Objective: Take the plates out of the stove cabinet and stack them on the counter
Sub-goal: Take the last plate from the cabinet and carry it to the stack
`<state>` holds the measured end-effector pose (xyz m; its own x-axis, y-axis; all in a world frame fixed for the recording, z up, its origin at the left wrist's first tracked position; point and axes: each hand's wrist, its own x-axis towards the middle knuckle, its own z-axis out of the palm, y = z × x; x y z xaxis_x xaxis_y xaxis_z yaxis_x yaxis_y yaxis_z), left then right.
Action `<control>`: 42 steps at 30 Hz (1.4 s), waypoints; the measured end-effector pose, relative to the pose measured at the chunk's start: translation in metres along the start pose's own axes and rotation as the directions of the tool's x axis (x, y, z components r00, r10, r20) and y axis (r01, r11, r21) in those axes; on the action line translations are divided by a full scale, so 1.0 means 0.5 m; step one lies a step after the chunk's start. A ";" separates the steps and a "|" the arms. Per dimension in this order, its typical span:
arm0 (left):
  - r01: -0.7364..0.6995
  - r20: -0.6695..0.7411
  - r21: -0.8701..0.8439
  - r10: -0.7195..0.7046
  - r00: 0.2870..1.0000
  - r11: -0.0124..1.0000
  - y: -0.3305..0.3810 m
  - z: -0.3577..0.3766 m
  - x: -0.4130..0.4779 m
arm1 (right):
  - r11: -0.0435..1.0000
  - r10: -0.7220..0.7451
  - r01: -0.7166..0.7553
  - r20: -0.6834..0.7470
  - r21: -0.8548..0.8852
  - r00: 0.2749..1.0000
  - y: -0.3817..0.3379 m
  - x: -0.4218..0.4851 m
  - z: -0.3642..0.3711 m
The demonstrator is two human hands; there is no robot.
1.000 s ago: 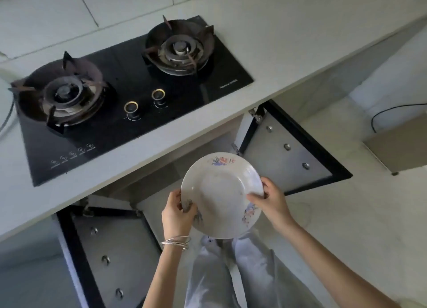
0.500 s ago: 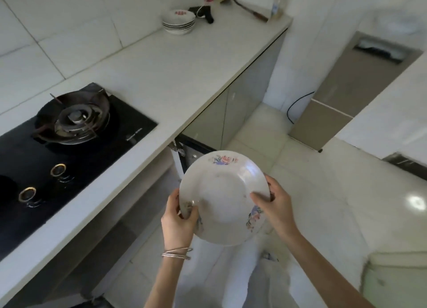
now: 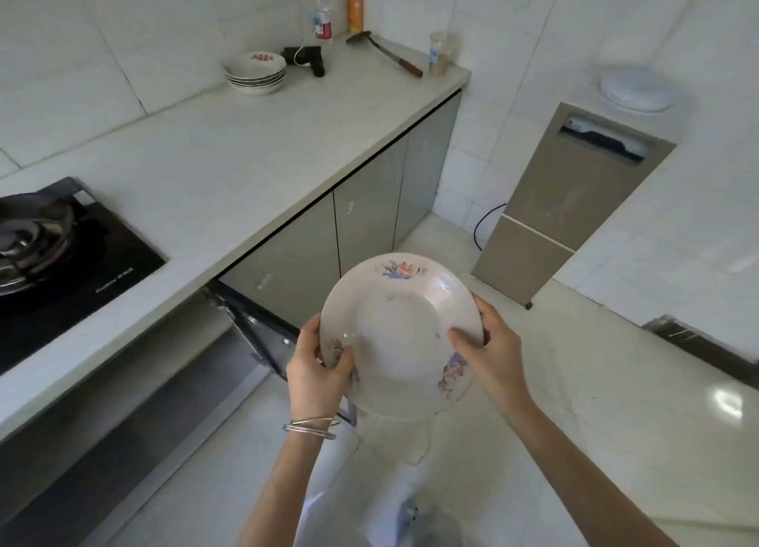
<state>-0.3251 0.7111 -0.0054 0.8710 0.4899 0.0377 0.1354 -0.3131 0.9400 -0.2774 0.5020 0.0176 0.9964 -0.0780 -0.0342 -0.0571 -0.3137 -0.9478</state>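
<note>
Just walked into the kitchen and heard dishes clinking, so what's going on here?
A person is holding a floral plate in both hands, left hand and right hand gripping opposite rims, out over the floor. The cabinet door under the stove hangs open. A stack of plates already sits far down the counter, so this one hasn't been set down yet.
</note>
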 end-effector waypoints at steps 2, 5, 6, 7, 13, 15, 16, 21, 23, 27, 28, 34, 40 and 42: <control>0.004 -0.013 -0.013 -0.005 1.000 1.000 0.018 0.033 0.010 | 1.000 -0.011 0.011 0.004 -0.003 1.000 0.002 0.033 -0.026; 0.025 -0.040 0.004 -0.025 0.999 1.000 0.042 0.080 0.033 | 1.000 -0.020 0.019 0.020 0.007 1.000 0.007 0.086 -0.057; 0.028 -0.044 0.011 -0.027 0.999 1.000 0.048 0.094 0.044 | 1.000 -0.018 0.018 0.028 0.010 0.999 0.009 0.105 -0.062; 0.029 -0.048 0.016 -0.029 0.998 0.999 0.054 0.106 0.056 | 1.000 -0.015 0.015 0.035 0.010 0.999 0.013 0.126 -0.064; 0.048 -0.083 0.029 -0.046 0.996 0.998 0.062 0.172 0.153 | 0.999 -0.021 0.024 0.091 -0.034 0.996 0.031 0.267 -0.054; 0.060 -0.092 0.012 -0.059 0.994 0.998 0.066 0.197 0.202 | 0.999 -0.031 0.036 0.115 -0.039 0.993 0.028 0.328 -0.045; 0.065 -0.098 0.001 -0.064 0.993 0.998 0.070 0.210 0.229 | 0.998 -0.041 0.046 0.122 -0.041 0.992 0.025 0.362 -0.039; 0.069 -0.115 -0.027 -0.071 0.991 0.997 0.105 0.261 0.372 | 0.995 -0.071 0.080 0.127 -0.065 0.989 -0.021 0.523 -0.015; 0.062 -0.122 -0.034 -0.066 0.990 0.997 0.118 0.275 0.429 | 0.993 -0.086 0.095 0.130 -0.069 0.988 -0.037 0.582 -0.002; 0.070 -0.143 -0.015 -0.072 0.987 0.997 0.134 0.302 0.530 | 0.991 -0.095 0.109 0.156 -0.080 0.983 -0.056 0.686 0.027; 0.075 -0.146 -0.016 -0.077 0.986 0.997 0.137 0.307 0.550 | 0.989 -0.099 0.115 0.170 -0.088 0.981 -0.059 0.712 0.033; 0.109 -0.206 -0.035 -0.114 0.972 0.993 0.141 0.356 0.677 | 0.968 -0.169 0.216 0.304 -0.129 0.938 -0.079 0.879 0.071; 0.112 -0.302 -0.047 -0.121 0.946 0.993 0.165 0.443 0.830 | 0.964 -0.199 0.253 0.408 -0.083 0.891 -0.120 1.078 0.088; 0.109 -0.332 -0.052 -0.120 0.936 0.993 0.181 0.472 0.882 | 0.960 -0.208 0.266 0.424 -0.082 0.882 -0.134 1.149 0.093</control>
<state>0.1827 0.7067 0.0161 0.6419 0.7660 0.0350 0.2045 -0.2150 0.9549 0.3016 0.5222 0.0469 0.9170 0.3975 0.0331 0.2054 -0.3995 -0.8934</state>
